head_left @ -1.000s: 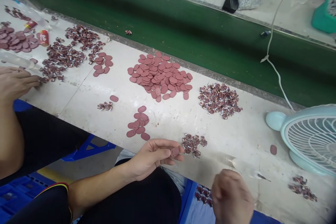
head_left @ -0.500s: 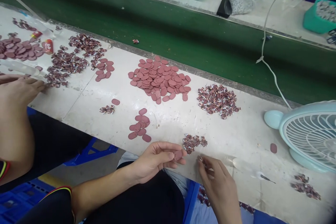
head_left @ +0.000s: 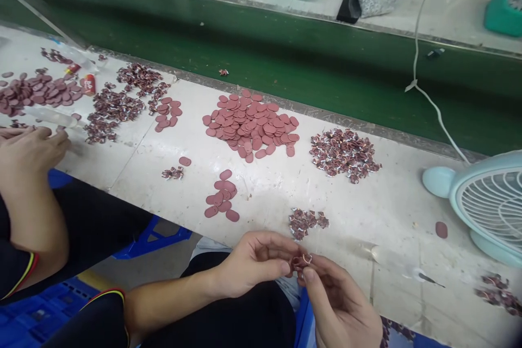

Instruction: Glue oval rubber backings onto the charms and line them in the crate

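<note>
My left hand (head_left: pixel 265 263) and my right hand (head_left: pixel 336 296) meet at the table's front edge. Between their fingertips is a small brown figure-like piece (head_left: pixel 300 262) with a pale edge. Fingers of both hands are closed about it; the reddish-brown oval disc in the left fingers is mostly hidden. Just beyond lies a small cluster of brown pieces (head_left: pixel 304 222). A loose group of oval discs (head_left: pixel 222 196) is to the left. Right of my hands rests a clear bottle with a thin dark needle tip (head_left: pixel 402 267).
Farther back are a big pile of oval discs (head_left: pixel 253 125) and a heap of brown pieces (head_left: pixel 345 153). A pale blue fan (head_left: pixel 489 201) stands at the right. At left a co-worker's hands (head_left: pixel 32 147) work near more pieces. A green sunken strip (head_left: pixel 244 38) runs behind.
My right hand has moved left with the small brown piece, up to the disc in my left hand. Both hands now touch around it. The view has shifted slightly.
</note>
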Available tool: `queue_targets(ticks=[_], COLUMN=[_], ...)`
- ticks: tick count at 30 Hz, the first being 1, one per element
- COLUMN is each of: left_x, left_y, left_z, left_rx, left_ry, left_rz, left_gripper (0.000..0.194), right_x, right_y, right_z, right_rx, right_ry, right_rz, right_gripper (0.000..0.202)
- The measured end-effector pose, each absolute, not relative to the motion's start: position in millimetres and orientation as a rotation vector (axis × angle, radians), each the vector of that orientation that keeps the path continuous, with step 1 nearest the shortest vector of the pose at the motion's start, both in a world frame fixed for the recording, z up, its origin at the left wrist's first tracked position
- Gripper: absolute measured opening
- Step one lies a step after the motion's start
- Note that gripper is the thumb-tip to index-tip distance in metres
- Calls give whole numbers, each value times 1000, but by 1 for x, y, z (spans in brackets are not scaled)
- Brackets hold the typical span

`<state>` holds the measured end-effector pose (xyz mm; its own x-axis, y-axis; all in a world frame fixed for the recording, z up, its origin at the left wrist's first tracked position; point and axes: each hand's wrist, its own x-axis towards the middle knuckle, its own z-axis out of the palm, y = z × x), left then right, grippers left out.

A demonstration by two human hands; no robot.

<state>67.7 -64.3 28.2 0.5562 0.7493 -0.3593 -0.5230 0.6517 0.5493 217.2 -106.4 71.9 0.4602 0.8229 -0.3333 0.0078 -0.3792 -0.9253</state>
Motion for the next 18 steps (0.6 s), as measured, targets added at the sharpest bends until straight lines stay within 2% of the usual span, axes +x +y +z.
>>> queue_targets(ticks=[10,14,18], left_x=[72,74,74], left_y=[-66,-66,-68], left_z=[27,29,29], left_rx=[335,330,349], left_ry=[651,684,689], left_rz=[809,829,849], left_gripper=[25,10,8], right_x=[213,226,235], right_y=[-107,-103,-101], right_z=[73,72,68], right_rx=[-1617,-1584,-1512], right_ry=[-843,-975,-984], right_rz=[968,1134,1291], right_gripper=[20,18,16])
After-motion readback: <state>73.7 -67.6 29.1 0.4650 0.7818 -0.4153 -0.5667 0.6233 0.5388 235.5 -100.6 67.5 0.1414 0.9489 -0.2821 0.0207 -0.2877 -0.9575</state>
